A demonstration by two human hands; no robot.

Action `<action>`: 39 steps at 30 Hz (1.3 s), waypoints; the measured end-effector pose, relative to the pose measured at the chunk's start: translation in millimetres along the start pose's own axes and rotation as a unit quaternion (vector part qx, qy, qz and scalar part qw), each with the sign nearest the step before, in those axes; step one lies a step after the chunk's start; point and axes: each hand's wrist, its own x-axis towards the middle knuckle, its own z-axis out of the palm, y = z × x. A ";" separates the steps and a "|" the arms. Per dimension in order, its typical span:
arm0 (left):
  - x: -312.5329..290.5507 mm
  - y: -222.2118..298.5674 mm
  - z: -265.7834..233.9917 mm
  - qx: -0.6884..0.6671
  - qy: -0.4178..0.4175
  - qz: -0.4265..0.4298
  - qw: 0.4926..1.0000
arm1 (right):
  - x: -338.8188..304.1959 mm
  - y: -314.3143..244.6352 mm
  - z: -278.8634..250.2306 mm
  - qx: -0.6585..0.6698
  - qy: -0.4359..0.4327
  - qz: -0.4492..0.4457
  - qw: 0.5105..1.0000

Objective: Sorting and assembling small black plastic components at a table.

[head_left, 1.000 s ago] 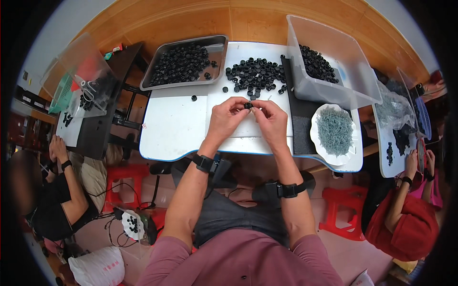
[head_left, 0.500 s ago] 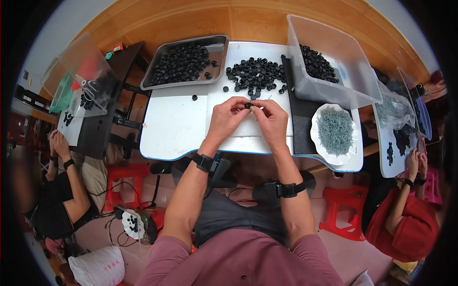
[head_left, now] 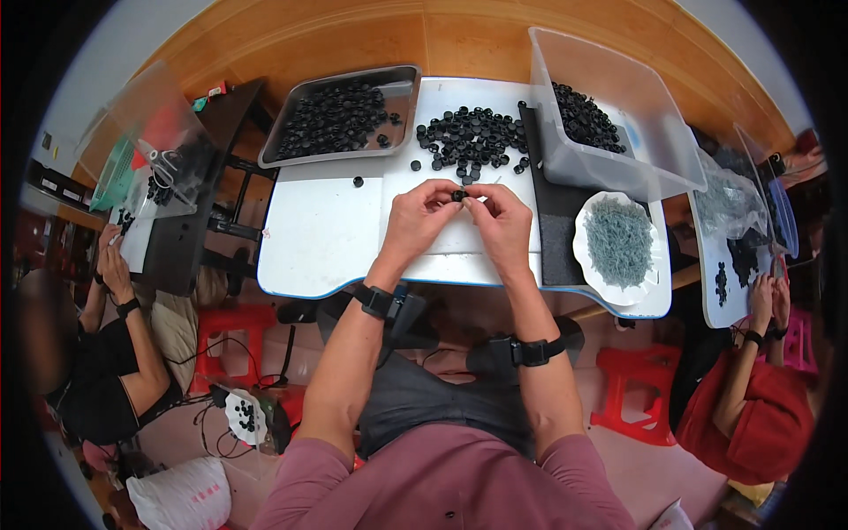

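Observation:
Over the white tabletop (head_left: 322, 230), my left hand (head_left: 417, 221) pinches a small round black cap (head_left: 458, 195) between thumb and fingertips. My right hand (head_left: 500, 223) meets it there, thumb and fingers closed on the cap's other side. A thin pale tip shows just above the right fingers; what it is, I cannot tell. Just beyond both hands lies a loose pile of similar black caps (head_left: 474, 137). One single cap (head_left: 358, 182) sits apart to the left. To the right, a white scalloped plate (head_left: 586, 256) carries a heap of small grey-green pieces (head_left: 620, 240).
A metal tray (head_left: 408, 97) of black caps stands far left, and a clear plastic bin (head_left: 609, 174) with more caps far right. A dark mat (head_left: 558, 221) runs beneath the bin. People work at side tables left and right. Red stools (head_left: 638, 389) stand below.
My hands hold nearly the same pose around the cap. At the left table, the other person's hands have shifted slightly up, toward the small black pieces.

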 end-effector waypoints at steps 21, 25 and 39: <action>0.9 -8.0 0.0 0.018 0.012 0.055 0.998 | 0.6 -0.5 -1.0 0.046 -0.020 0.014 0.999; 0.7 -3.8 0.4 0.014 -0.011 0.018 1.000 | 0.8 0.2 -2.3 0.045 -0.022 0.008 0.999; 1.3 -4.9 -0.3 0.033 -0.008 0.028 0.999 | 1.2 -3.9 -0.8 0.003 -0.014 -0.063 0.998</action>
